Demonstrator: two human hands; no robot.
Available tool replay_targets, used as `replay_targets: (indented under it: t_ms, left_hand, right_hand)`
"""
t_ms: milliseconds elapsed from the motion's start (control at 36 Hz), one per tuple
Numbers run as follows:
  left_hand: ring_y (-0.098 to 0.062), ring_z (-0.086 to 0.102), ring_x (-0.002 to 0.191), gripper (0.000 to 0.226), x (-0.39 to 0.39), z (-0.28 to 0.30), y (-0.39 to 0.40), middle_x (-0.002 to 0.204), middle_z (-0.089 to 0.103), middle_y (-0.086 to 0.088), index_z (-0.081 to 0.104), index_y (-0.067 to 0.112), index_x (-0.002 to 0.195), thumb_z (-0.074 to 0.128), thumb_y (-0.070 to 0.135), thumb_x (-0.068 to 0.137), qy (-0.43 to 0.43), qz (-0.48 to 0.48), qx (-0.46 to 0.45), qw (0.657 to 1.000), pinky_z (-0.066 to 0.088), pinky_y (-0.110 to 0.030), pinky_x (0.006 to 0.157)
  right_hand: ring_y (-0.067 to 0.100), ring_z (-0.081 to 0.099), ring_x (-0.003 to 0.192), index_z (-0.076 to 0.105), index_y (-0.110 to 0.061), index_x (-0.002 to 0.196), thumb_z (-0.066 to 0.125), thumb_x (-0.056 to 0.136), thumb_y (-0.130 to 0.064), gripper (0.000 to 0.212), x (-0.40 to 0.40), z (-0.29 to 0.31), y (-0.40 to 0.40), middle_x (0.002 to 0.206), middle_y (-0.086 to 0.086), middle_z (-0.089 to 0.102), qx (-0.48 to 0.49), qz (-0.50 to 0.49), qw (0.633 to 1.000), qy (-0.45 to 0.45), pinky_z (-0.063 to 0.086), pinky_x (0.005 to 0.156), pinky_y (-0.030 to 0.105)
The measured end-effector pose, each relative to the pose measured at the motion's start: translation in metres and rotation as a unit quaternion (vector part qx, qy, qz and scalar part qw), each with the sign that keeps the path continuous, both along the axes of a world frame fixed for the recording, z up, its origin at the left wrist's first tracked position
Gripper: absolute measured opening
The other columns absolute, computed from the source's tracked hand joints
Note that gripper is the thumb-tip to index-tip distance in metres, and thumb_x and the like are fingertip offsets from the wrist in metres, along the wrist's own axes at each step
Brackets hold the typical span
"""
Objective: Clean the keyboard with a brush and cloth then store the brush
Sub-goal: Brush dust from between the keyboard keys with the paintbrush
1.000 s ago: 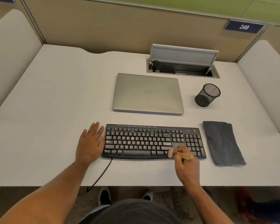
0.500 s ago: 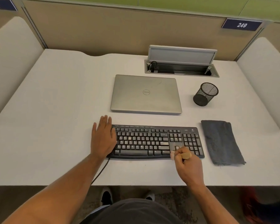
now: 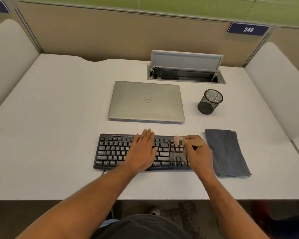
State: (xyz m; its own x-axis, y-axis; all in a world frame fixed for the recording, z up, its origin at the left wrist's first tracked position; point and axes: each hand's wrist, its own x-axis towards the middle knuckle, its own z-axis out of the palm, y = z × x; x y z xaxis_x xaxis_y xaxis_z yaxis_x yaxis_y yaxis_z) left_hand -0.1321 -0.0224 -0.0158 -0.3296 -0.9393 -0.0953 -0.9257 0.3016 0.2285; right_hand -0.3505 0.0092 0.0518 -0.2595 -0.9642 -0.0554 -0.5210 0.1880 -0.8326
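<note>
My left hand (image 3: 142, 150) lies flat on the middle of the keyboard (image 3: 114, 152), fingers straight and together, pointing toward the far edge of the desk (image 3: 50, 118); it grips nothing, only presses down on the keys. My right hand (image 3: 197, 155) is curled round the brush (image 3: 188, 141), fingers and thumb closed on its pale wooden handle, whose butt end sticks out to the right past my knuckles. The bristle end points left and sits over the far right part of the keyboard, at the top of the block of keys beside the number pad; the bristles are blurred, so I cannot tell just which keys they touch. The keyboard itself is black and lies along the near edge of the desk, a little right of centre, its cable running off the near edge under my left forearm.

The cloth (image 3: 226, 152) is dark grey, folded, and lies flat just beside the right end of the keyboard, near my right hand but apart from it. Behind the keyboard sits a closed silver laptop (image 3: 146, 101). To the right of the laptop stands a black mesh cup (image 3: 209, 101), well apart from the cloth. Further back, near the far edge, a cable box (image 3: 185, 74) is let into the desk, its lid raised. A plate reading 249 (image 3: 248, 29) hangs on the partition beyond the far right corner.
</note>
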Motion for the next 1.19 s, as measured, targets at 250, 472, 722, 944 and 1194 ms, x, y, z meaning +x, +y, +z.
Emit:
replay_targets:
  t_ms: [250, 472, 722, 944, 1194]
  left_hand:
    - [-0.018, -0.011, 0.157, 0.073, -0.013, -0.014, 0.000, 0.171, -0.006, -0.006, -0.003, 0.013, 0.163, 0.010, 0.058, 0.107, -0.031, 0.018, 0.021, 0.999, -0.008, -0.043, 0.126]
    - [-0.012, -0.015, 0.155, 0.074, -0.006, -0.024, 0.004, 0.171, -0.007, -0.001, -0.005, 0.016, 0.163, 0.004, 0.062, 0.105, -0.034, 0.027, -0.007, 0.999, -0.009, -0.040, 0.126]
    - [-0.012, -0.018, 0.155, 0.074, 0.003, -0.021, 0.004, 0.170, -0.012, 0.001, -0.008, 0.017, 0.162, 0.002, 0.062, 0.103, -0.034, 0.028, -0.003, 0.999, -0.009, -0.040, 0.126]
    - [-0.013, -0.016, 0.155, 0.074, 0.007, -0.020, 0.004, 0.170, -0.009, -0.001, -0.006, 0.017, 0.163, 0.005, 0.061, 0.105, -0.027, 0.025, -0.007, 0.999, -0.012, -0.039, 0.124]
    - [-0.013, -0.013, 0.156, 0.075, 0.006, -0.023, 0.003, 0.171, -0.005, -0.001, -0.001, 0.016, 0.163, 0.003, 0.061, 0.103, -0.019, 0.027, -0.004, 0.999, -0.009, -0.040, 0.125]
  right_hand:
    - [0.006, 0.069, 0.065, 0.071, -0.026, 0.105, 0.055, 0.100, -0.018, 0.018, 0.009, 0.009, -0.037, 0.080, -0.002, 0.075, 0.030, 0.014, 0.995, -0.093, 0.055, 0.062, 0.029]
    - [0.011, 0.071, 0.081, 0.071, -0.029, 0.108, 0.055, 0.103, -0.024, 0.017, 0.020, 0.009, -0.043, 0.092, -0.006, 0.075, 0.038, 0.041, 0.994, -0.093, 0.058, 0.071, 0.027]
    - [0.013, 0.071, 0.078, 0.072, -0.029, 0.106, 0.056, 0.102, -0.023, 0.017, 0.015, 0.007, -0.049, 0.087, -0.006, 0.074, 0.035, 0.036, 0.995, -0.081, 0.058, 0.066, 0.031]
    - [0.012, 0.065, 0.066, 0.068, -0.033, 0.100, 0.052, 0.099, -0.024, 0.019, 0.013, 0.008, -0.058, 0.081, -0.003, 0.073, 0.038, 0.025, 0.997, -0.068, 0.052, 0.057, 0.032]
    - [0.006, 0.069, 0.080, 0.067, -0.029, 0.096, 0.051, 0.104, -0.026, 0.018, 0.040, 0.003, -0.062, 0.084, -0.010, 0.072, 0.061, 0.093, 0.994, 0.000, 0.050, 0.068, 0.021]
